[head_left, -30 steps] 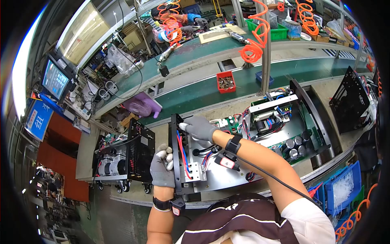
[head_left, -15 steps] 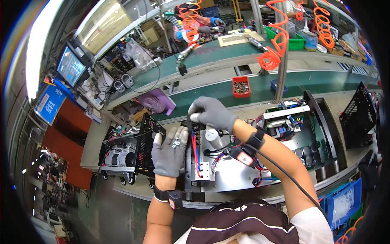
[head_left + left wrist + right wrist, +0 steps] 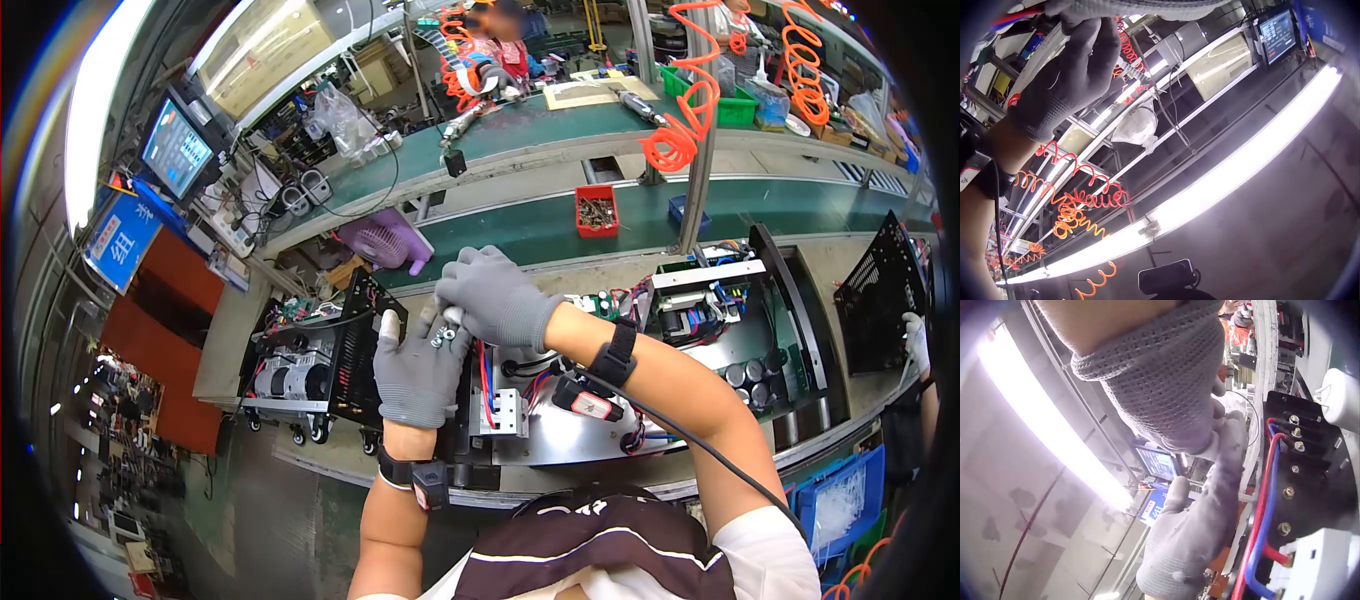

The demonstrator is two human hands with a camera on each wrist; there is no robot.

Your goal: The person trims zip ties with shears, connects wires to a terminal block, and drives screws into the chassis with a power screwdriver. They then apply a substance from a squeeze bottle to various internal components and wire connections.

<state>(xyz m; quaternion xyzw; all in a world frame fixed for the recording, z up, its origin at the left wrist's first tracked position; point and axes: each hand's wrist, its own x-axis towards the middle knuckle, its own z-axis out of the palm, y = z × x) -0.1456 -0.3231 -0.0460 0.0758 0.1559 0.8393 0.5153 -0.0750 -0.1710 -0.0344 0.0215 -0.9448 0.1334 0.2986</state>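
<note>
My gloved left hand (image 3: 418,378) lies palm up beside the black end panel, fingers extended, bearing several small metal nuts or washers (image 3: 443,337). My gloved right hand (image 3: 497,300) reaches over its fingertips with bent fingers. The right fingertips are hidden, and I cannot tell whether they pinch a piece. In the right wrist view the right glove (image 3: 1160,381) overlaps the left one (image 3: 1188,540). Close by, the black panel (image 3: 1310,487) carries a row of brass screw terminals (image 3: 1299,446). Red and blue wires (image 3: 1264,506) run along it to a white terminal block (image 3: 1316,565).
The open metal chassis (image 3: 570,440) extends rightward with circuit boards and capacitors (image 3: 745,375). Another black-sided unit (image 3: 300,370) stands left. Behind are a purple fan (image 3: 380,243) and a red bin of screws (image 3: 597,212). Another person's gloved hand (image 3: 916,340) is by a black panel (image 3: 880,295) at right.
My left hand has uncurled to show the small metal parts. My right hand left the panel's top and moved over the left fingers. Another person's hand has appeared at far right.
</note>
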